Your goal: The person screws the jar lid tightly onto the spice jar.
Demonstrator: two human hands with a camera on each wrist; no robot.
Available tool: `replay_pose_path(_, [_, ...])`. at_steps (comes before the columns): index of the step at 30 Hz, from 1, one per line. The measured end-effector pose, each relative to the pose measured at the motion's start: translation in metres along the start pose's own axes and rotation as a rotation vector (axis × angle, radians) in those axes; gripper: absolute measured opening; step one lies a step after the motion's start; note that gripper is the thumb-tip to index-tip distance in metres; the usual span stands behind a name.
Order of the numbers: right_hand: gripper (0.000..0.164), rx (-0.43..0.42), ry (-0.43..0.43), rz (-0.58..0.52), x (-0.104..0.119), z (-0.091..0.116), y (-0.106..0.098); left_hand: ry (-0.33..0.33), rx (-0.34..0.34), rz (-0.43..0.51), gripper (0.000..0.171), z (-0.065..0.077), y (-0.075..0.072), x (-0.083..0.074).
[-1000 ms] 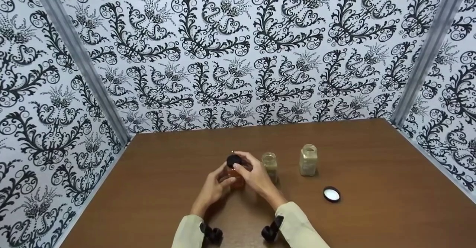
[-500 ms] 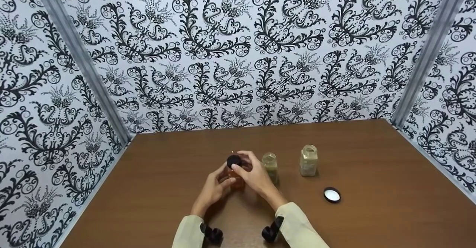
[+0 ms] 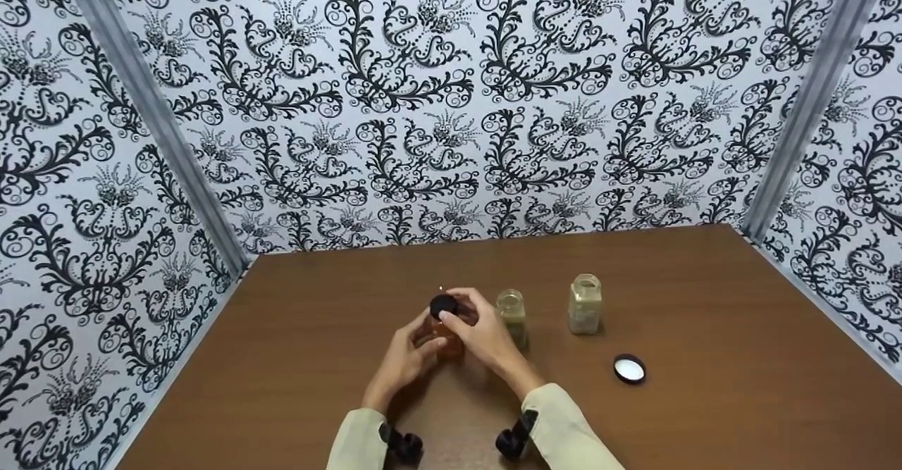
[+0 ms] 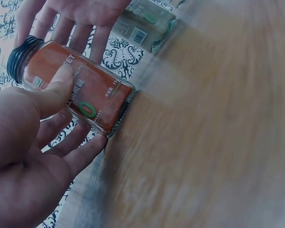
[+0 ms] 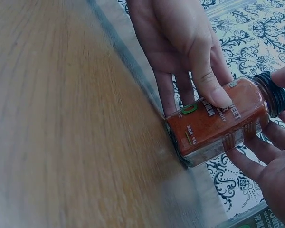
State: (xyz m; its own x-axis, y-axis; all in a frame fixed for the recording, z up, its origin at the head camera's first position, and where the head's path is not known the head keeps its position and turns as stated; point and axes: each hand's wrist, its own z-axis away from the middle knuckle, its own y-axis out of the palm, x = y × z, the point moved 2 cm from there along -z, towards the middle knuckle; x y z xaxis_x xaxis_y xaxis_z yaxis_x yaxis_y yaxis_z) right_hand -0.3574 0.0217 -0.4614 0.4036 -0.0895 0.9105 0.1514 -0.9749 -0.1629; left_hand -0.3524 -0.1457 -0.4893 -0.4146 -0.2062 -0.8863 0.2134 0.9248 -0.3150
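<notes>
Holds the orange-filled jar [image 5: 223,126] in the left hand [image 3: 410,357], thumb laid along the label, fingers [image 4: 88,151] curled about the glass body. Pinches the black lid [image 3: 443,304] with the right hand [image 3: 486,329], thumb against the rim, other fingers round the far side. Has the jar about upright, roughly midway between the left and right edges of the counter [image 3: 296,357], well apart from the back edge; cannot tell whether flat on the surface or slightly lifted.

Risks most, by judgement, at the smooth glass: by twisting hard against a light left-hand hold, could spin jar and lid together. By pressing the lid at a slant, could seat the thread crooked. By pulling upward with the thread barely caught, could jerk the lid loose and scatter contents over the counter. By swinging the right knuckles toward the right edge, could tip the green-filled jar [image 3: 512,315], just beside that hand and open at the mouth. Risks less with the pale-filled jar [image 3: 585,306], also open but farther toward the right edge. By dragging the right sleeve [image 3: 574,428] that way, could sweep the loose lid [image 3: 629,369], white lining upward, toward the right edge
</notes>
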Motion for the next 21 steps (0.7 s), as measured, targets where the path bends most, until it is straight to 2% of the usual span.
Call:
replay_pose_path(8, [0.045, 0.015, -0.027, 0.013, 0.0002, 0.0003, -0.0003, 0.007, 0.006, 0.009, 0.063, 0.0004, 0.0004, -0.0009])
replay_pose_path(14, [0.042, 0.025, -0.039, 0.019, 0.0004, 0.0010, -0.0008, 0.004, 0.001, -0.016, 0.063, 0.0009, 0.0004, -0.0009])
replay_pose_path(21, [0.037, 0.016, 0.001, 0.015, 0.0018, 0.0001, -0.0014, 0.004, -0.006, -0.002, 0.062, -0.0006, 0.0009, 0.0002])
